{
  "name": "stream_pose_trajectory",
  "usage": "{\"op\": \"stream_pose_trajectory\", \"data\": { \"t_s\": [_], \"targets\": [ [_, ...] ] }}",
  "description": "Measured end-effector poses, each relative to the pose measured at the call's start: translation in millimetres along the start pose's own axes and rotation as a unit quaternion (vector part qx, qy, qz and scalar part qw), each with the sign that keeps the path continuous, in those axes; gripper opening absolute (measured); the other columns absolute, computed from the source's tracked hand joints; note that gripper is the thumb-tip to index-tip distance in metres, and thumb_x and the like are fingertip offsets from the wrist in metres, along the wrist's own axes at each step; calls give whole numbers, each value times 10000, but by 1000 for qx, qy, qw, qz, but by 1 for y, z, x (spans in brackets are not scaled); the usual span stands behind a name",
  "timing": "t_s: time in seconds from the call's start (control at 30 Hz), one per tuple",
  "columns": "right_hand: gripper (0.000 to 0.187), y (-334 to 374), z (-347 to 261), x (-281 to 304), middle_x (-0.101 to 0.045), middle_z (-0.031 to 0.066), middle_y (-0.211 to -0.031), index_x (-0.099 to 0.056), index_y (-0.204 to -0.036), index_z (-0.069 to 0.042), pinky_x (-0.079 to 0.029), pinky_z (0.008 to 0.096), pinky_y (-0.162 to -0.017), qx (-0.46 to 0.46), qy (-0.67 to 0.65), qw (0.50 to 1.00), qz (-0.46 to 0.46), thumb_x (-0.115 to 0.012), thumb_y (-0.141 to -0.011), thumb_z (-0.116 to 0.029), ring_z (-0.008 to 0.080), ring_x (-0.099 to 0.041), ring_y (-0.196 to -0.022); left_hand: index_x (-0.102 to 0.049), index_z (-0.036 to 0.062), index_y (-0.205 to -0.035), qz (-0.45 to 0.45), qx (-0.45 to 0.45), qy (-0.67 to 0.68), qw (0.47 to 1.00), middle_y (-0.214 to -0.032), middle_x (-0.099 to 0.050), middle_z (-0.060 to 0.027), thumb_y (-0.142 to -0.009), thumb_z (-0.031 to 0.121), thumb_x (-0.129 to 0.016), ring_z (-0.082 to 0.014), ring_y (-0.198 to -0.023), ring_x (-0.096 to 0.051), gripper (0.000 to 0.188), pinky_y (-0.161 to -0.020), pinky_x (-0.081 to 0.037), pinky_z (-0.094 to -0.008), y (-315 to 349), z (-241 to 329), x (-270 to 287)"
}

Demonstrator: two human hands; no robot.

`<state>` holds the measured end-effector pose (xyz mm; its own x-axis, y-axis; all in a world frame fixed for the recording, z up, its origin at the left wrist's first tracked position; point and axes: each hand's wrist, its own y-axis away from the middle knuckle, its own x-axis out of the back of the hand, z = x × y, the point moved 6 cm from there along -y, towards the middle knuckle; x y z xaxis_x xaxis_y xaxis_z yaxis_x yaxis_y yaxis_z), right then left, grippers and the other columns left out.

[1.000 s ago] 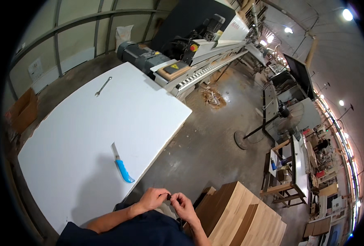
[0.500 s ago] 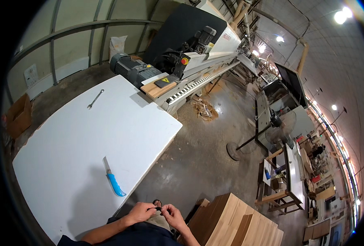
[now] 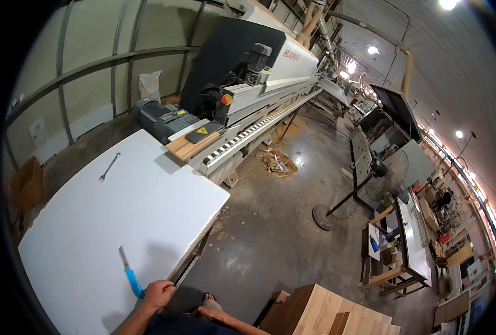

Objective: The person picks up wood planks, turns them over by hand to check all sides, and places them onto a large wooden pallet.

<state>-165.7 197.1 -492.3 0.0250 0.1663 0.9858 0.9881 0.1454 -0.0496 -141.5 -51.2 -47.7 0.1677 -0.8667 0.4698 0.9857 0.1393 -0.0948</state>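
Note:
My left hand [image 3: 158, 293] is at the right edge of the white tabletop [image 3: 86, 212], fingers curled together, just right of the blue handle of a knife [image 3: 132, 281]. Something small and dark shows at its fingertips, too small to name. The knife lies flat, its pale blade pointing away from me. My right hand [image 3: 210, 315] is low against my body, its fingers mostly hidden by my dark clothing, so what it holds does not show. Farther up the table lies a metal combination wrench [image 3: 109, 167].
A long edge-processing machine [image 3: 259, 117] with a motor [image 3: 161, 120] borders the table's far end. Stacked wooden boards [image 3: 309, 312] stand at lower right. A pedestal fan [image 3: 379, 170] and a workbench [image 3: 407, 240] are farther right. Wood scraps [image 3: 279, 162] litter the floor.
My hands, together with a small dark thing between them before, are now apart. The left has moved left to the table edge; the right has dropped toward my body. The view has shifted.

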Motion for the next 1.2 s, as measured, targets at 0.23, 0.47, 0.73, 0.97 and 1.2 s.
{"op": "stream_pose_trajectory", "data": {
  "t_s": [0.23, 0.47, 0.73, 0.97, 1.2],
  "targets": [
    [433, 7, -84, 98, -618, 201, -1115, -578, -1183, 37, -418, 382, -954, 324, -193, 745, -551, -421, -938, -283, 334, -583, -1030, -705, 22, -901, 47, 130, -38, 990, -750, -665, -137, -781, 193, -665, -234, -661, -641, 212, -627, -503, -325, 0, -51, 21],
    [408, -26, -48, 148, -629, 159, -1065, -571, -1186, 6, -445, 369, -865, 396, -161, 701, -571, -472, -917, -284, 286, -582, -961, -695, 44, -865, 30, 160, -52, 985, -751, -657, -124, -802, 195, -644, -237, -680, -632, 171, -645, -503, -333, -66, -39, 14],
    [504, -35, -30, 185, -630, 152, -1021, -576, -1142, 20, -432, 357, -837, 300, -299, 652, -629, -595, -800, -350, 261, -573, -938, -703, 68, -941, 11, 146, -67, 987, -829, -681, -90, -856, 233, -630, -184, -753, -621, 200, -705, -495, -315, -108, -62, 7],
    [469, -68, -45, 236, -632, 158, -979, -580, -1076, 42, -426, 337, -818, 136, -347, 654, -658, -627, -782, -320, 223, -562, -899, -667, 30, -802, 75, 200, 141, 967, -683, -612, 3, -868, 226, -615, -81, -640, -532, 213, -598, -449, -268, -157, -91, 36],
    [398, -134, -2, 171, -645, 128, -1105, -540, -1222, -7, -463, 293, -847, 119, -437, 714, -534, -626, -895, -218, 209, -621, -969, -618, 21, -783, 130, 137, 348, 918, -674, -566, -15, -881, 182, -605, -95, -609, -522, 189, -516, -402, -233, -335, -102, 69]
  ]
}}
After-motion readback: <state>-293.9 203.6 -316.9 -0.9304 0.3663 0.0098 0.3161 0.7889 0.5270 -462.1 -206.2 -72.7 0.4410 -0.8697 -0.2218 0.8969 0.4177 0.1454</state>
